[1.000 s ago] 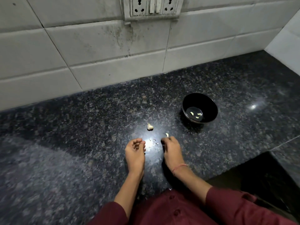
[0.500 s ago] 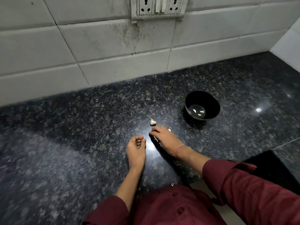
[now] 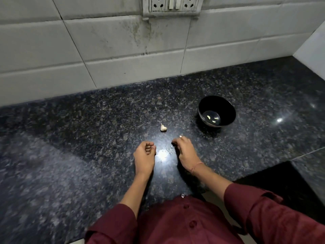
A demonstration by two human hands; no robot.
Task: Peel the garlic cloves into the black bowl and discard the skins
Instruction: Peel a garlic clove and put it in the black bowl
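Granite counter, mid-front: R hand pinching small white garlic clove; L hand curled, contents can't tell. Skin bits btwn hands. Garlic piece just beyond. Black bowl w/ 3 peeled cloves, right-rear.

The socket plate at the far side is cut by the top edge. The right hand curls its fingers over all but a pale tip of whatever it pinches.
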